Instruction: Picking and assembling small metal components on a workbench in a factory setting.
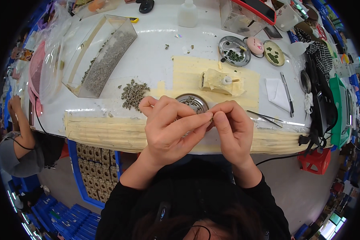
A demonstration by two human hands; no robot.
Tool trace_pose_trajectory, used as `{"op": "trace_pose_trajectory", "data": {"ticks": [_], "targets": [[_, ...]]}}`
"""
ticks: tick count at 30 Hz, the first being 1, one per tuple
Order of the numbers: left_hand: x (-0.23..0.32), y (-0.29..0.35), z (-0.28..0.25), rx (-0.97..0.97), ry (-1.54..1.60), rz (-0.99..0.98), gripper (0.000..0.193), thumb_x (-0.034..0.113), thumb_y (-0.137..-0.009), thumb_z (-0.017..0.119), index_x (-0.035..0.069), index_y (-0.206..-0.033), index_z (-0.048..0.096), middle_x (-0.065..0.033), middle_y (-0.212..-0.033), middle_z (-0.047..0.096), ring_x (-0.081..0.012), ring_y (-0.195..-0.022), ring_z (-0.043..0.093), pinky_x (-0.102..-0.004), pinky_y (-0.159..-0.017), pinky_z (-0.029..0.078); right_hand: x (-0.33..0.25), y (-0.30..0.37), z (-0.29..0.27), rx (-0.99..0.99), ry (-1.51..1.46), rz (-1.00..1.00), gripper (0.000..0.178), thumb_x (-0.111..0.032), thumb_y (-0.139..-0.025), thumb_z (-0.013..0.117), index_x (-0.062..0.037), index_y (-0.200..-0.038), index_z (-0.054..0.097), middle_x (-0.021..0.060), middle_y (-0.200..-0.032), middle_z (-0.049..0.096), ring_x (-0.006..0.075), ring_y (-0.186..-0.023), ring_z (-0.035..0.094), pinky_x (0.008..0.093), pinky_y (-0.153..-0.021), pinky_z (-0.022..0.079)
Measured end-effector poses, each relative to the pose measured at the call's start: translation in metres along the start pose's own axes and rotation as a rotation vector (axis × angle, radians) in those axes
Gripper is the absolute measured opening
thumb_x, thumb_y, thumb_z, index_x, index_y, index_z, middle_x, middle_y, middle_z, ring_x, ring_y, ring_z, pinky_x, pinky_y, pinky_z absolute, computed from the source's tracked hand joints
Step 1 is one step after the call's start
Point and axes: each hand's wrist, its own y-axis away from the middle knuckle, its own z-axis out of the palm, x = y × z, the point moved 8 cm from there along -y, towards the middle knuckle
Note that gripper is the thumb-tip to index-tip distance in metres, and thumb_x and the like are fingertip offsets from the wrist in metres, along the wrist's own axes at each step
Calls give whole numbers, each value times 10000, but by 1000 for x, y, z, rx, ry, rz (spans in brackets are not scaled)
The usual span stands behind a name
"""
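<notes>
This looks like a small-parts workshop: a white worktable (156, 34) edged with beige tape (104, 130), a heap of tiny grey pieces (134, 95), stacked blue plastic trays (77, 219) (plus another person (18, 156), far left).

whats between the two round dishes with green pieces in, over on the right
A rounded pink object lies between the larger dish and the cream dish, as the head view shows.

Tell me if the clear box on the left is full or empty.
Partly filled: small grey parts heap along the right of the clear box, leaving its left mostly bare.
</notes>
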Motion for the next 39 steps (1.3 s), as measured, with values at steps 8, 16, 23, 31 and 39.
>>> {"op": "trace_pose_trajectory", "data": {"ticks": [8,16,23,31,39], "targets": [[2,1,1,5,-46,10,347,90,-581,835,143,-916,763,59,-758,595,-130,-688,522,-341,-741,250,-2,5,-6,62,256,-173,99,-56,-945,634,37,-941,598,59,-829,653,94,-701,622,232,-661,516],[3,0,1,16,-26,33,341,81,-571,833,134,-899,757,56,-758,594,-137,-685,526,-338,-733,254,4,2,-2,23,105,-43,111,-68,-978,582,36,-941,593,57,-817,643,95,-701,616,236,-666,512],[5,1,0,23,-74,24,328,74,-593,827,137,-907,755,52,-765,601,-134,-688,528,-342,-746,263,1,3,-1,11,146,-59,130,-92,-984,578,36,-964,591,59,-825,646,93,-726,617,237,-674,510],[5,-1,-1,5,-51,18,294,39,-633,817,133,-904,751,50,-754,611,-126,-680,526,-318,-757,282,2,2,1,9,26,27,135,-104,-993,566,24,-958,594,44,-794,641,89,-721,613,226,-662,504],[-6,0,0,-3,48,-40,308,97,-619,823,159,-914,762,73,-757,601,-119,-699,524,-334,-749,258,8,1,2,-43,-104,136,125,-90,-1000,553,18,-945,583,42,-802,635,82,-723,615,218,-673,508]]}}
